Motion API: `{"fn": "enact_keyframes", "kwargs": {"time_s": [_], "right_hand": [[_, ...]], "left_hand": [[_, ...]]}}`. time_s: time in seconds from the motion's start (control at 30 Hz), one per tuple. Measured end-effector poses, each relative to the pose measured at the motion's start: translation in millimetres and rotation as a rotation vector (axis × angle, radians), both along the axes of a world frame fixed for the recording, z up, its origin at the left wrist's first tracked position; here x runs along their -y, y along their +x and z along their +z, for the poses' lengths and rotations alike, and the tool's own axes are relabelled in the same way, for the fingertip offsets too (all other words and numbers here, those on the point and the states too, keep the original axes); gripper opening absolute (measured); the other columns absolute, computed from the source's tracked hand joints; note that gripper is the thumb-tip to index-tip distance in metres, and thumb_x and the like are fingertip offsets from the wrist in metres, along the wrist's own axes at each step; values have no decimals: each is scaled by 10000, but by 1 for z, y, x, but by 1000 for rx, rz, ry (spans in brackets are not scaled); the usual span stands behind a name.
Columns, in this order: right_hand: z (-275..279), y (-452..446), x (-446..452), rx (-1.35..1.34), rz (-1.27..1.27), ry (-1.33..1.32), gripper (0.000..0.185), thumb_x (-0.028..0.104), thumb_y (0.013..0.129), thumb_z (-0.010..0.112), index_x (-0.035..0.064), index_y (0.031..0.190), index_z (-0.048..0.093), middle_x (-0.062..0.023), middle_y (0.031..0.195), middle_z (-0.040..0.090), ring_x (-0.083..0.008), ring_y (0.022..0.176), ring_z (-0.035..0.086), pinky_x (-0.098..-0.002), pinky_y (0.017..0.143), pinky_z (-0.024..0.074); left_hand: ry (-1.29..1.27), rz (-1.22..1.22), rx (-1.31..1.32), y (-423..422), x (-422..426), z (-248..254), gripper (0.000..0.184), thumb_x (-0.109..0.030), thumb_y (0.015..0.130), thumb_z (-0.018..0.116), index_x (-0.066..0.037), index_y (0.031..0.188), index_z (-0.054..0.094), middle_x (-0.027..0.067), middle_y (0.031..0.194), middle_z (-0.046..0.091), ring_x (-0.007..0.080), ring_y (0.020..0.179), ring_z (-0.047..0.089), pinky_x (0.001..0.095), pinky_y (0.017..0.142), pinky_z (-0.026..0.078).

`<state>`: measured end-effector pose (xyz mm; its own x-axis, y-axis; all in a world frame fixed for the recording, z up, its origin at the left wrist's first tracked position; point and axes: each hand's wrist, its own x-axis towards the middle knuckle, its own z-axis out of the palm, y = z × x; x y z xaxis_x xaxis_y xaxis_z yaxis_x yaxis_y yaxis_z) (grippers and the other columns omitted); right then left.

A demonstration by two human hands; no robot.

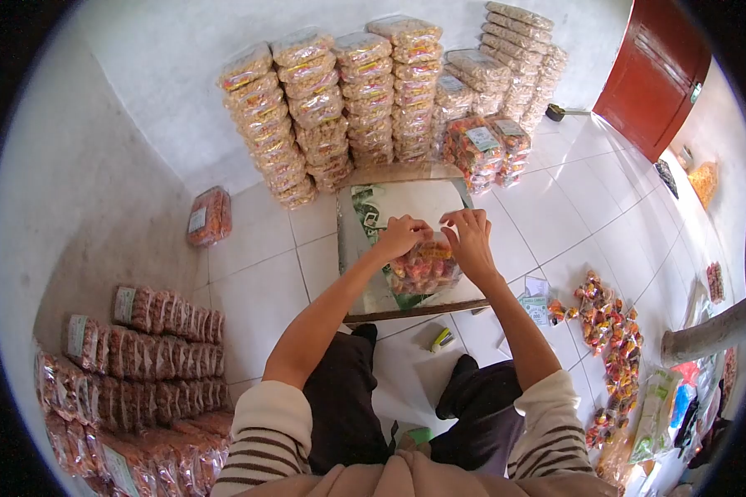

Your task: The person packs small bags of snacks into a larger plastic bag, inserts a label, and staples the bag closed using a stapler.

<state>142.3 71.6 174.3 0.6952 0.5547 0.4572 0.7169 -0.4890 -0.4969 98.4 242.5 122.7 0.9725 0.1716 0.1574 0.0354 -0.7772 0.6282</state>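
Note:
A clear plastic bag [427, 269] filled with reddish packets lies on a low table [406, 192] with a green and white printed cover. My left hand [404, 236] is at the bag's upper left edge, its fingers bent and closed together; what they pinch is too small to make out. At the upper right edge is my right hand [467, 236], fingers curved and apart, thumb near the bag's top. A gap separates the two hands.
Tall stacks of bagged snacks [319, 108] stand behind the table, beside red bags [481, 145]. Rows of brown packs [166, 360] fill the lower left. Small orange packets [609, 331] lie on the floor at right. A yellow-green tool [442, 340] rests between my feet.

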Motion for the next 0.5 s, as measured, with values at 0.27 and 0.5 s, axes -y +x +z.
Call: {"fn": "enact_keyframes", "kwargs": {"time_s": [0.27, 0.5], "right_hand": [[-1, 7, 6, 362, 309, 3, 230, 75, 669, 635, 59, 894, 592, -58, 908, 520, -244, 924, 460, -366, 791, 392], [-12, 4, 1, 376, 380, 128, 242, 9, 627, 673, 56, 853, 599, -53, 812, 522, -220, 806, 502, -329, 676, 446]], "left_hand": [[-83, 53, -111, -3, -4, 17, 349, -485, 778, 512, -217, 957, 646, 66, 896, 598, 314, 928, 493, 490, 803, 368], [-346, -74, -139, -8, -17, 13, 341, -401, 813, 536, -101, 933, 646, 107, 778, 635, 219, 678, 570, 336, 668, 426]]}}
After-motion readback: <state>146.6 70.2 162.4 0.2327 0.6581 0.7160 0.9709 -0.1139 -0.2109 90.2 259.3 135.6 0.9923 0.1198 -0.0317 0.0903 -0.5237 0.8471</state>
